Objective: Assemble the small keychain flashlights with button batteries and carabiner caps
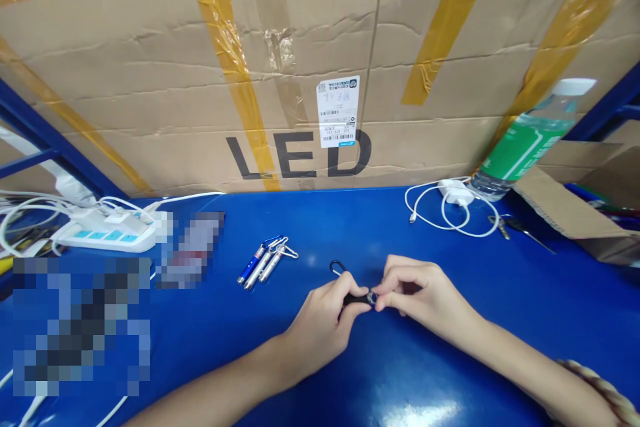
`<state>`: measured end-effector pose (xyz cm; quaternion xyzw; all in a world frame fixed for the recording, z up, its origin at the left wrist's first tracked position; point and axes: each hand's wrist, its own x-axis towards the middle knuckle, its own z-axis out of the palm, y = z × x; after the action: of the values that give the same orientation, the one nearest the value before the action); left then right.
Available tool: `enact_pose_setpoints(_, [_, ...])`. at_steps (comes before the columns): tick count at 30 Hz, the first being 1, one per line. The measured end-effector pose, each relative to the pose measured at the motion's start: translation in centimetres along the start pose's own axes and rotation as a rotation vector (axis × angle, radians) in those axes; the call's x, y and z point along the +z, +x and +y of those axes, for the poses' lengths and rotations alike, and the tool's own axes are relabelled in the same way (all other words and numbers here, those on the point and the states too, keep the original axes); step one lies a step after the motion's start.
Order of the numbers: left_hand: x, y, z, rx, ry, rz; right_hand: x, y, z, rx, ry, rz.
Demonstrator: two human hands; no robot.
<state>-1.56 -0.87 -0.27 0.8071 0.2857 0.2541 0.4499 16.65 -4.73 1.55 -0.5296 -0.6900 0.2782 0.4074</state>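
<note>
My left hand [327, 313] is closed around a small black keychain flashlight [354, 298], whose dark carabiner clip [337, 267] sticks out above the fingers. My right hand [413, 287] pinches the silvery end of the same flashlight between thumb and fingers, close against my left fingertips. What exactly lies between the right fingertips is mostly covered. To the left of my hands, three more keychain flashlights lie side by side on the blue table: a blue one [253, 264] and two silver ones [271, 267], with clips at their upper ends.
A large cardboard box [190, 100] marked LED stands along the back. At left lie a white power strip [115, 233] with cables and pixelated items. At right are a water bottle [530, 140], a charger with cable [456, 192], scissors [525, 230] and an open carton [575, 213].
</note>
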Motion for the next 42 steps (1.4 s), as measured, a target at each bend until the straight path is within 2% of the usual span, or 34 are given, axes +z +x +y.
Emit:
enact_pose_setpoints(5, [0.1,0.0,-0.3,0.044,-0.001,0.026,0.0,0.0,0.1,-0.010,0.024,-0.040])
enact_pose_setpoints(8, [0.1,-0.1,-0.3,0.051,-0.032,0.035,0.1,0.1,0.3,0.104,0.126,-0.070])
enact_pose_setpoints(12, [-0.1,-0.1,0.3,0.074,-0.079,0.001,0.4,0.1,0.5,0.310,0.422,-0.189])
enact_pose_setpoints(14, [-0.3,-0.1,0.6,0.117,-0.047,-0.006,0.5,0.1,0.6,0.347,0.461,-0.217])
enact_pose_setpoints(17, [-0.4,0.0,0.8,0.178,0.040,0.043,0.6,0.2,0.5,0.326,0.394,-0.191])
enact_pose_setpoints(21, [-0.5,0.1,0.9,0.207,0.050,0.103,0.3,0.3,0.1,0.195,0.183,-0.054])
enact_pose_setpoints(25, [-0.4,0.2,1.0,0.176,0.029,0.127,-0.3,0.0,0.0,-0.178,-0.045,0.155])
enact_pose_setpoints(27, [-0.3,0.2,0.9,0.165,0.026,0.127,-0.7,-0.2,0.1,-0.350,-0.154,0.171])
enact_pose_setpoints(30, [-0.2,0.3,0.7,0.162,0.006,0.104,-1.2,-0.4,0.7,-0.508,-0.336,0.086])
enact_pose_setpoints(36, [-0.2,0.5,0.6,0.141,0.020,-0.025,-1.9,-0.5,1.5,-0.598,-0.456,0.037])
enact_pose_setpoints(42, [-0.1,0.3,0.5,0.136,0.052,-0.039,-1.8,-0.5,1.7,-0.624,-0.405,0.033])
